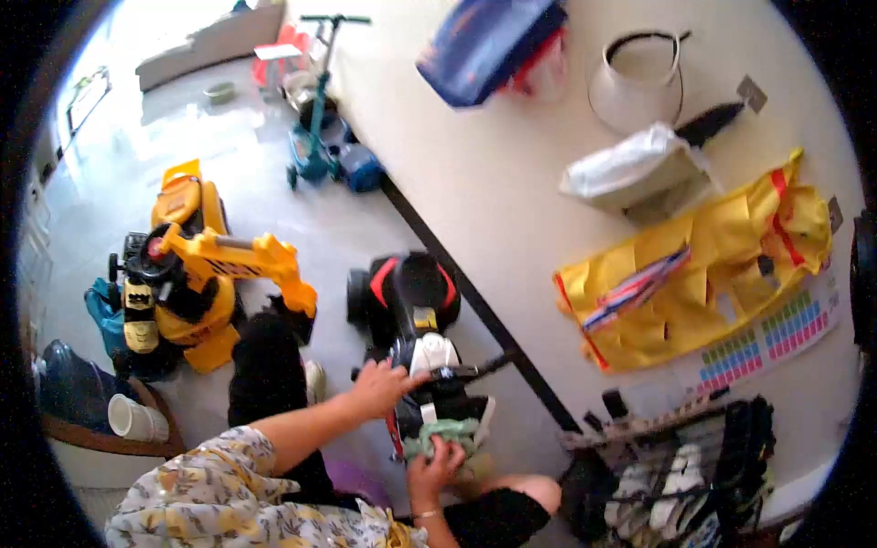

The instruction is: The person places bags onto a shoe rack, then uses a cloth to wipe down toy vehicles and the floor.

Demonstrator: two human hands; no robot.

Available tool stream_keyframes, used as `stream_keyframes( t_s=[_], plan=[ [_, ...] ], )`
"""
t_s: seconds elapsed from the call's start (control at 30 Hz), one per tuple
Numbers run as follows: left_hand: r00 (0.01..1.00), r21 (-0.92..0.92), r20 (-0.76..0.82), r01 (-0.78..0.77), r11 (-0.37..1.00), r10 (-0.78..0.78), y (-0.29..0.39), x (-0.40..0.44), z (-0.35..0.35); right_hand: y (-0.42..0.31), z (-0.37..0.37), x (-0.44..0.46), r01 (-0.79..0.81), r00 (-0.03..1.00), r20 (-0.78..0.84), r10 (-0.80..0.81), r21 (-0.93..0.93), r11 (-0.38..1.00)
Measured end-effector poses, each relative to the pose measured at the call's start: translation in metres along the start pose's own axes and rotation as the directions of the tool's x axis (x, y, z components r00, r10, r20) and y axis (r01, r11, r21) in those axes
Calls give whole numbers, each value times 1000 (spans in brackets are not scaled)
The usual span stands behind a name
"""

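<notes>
Head view, and from where I'm standing it's a pretty busy room; far left there's a big blue bottle [75, 388] on a wood-edged surface [96, 443], with a white ribbed cup [137, 418] right by it; next along is a yellow ride-on digger [194, 274], its arm reaching out to the right, parked on the shiny pale floor [265, 215]. Further back there's a teal scooter [317, 137] standing upright, handlebar up top, close to where the floor meets the wall [493, 183].

Middle of it all, the left hand [382, 388] is on the ride-on toy, right by the handlebar [466, 370]; fingers look partly stretched out, not balled up, though honestly I can't tell if it's actually gripping anything. The ride-on toy [416, 297] itself is black with red and white bits, sitting on the floor just in front of the person, near the wall; the right hand [437, 464] is lower down, fingers bunched into a green cloth [452, 437] and holding it against the near end of the toy.

Over to the right, a dark blue bag [489, 46] hangs high on the wall; below and further over there's a rack [639, 429] with pale shoes [678, 479], and a yellow pocket organizer [694, 269] above it; a colorful chart [763, 342] peeks out under that.
</notes>
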State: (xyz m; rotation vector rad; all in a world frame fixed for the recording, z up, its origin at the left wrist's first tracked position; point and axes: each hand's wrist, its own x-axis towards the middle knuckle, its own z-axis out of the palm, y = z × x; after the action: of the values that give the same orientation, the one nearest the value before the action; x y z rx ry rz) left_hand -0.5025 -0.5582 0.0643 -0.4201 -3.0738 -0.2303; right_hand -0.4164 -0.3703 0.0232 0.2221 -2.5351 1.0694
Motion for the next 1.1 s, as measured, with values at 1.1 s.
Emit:
stream_keyframes(
  t_s=[1.1],
  plan=[
    [973,-998,64,69,11,-223,-25,-1,42,-44,-69,154,126,967,207,-150,126,984]
  ],
)
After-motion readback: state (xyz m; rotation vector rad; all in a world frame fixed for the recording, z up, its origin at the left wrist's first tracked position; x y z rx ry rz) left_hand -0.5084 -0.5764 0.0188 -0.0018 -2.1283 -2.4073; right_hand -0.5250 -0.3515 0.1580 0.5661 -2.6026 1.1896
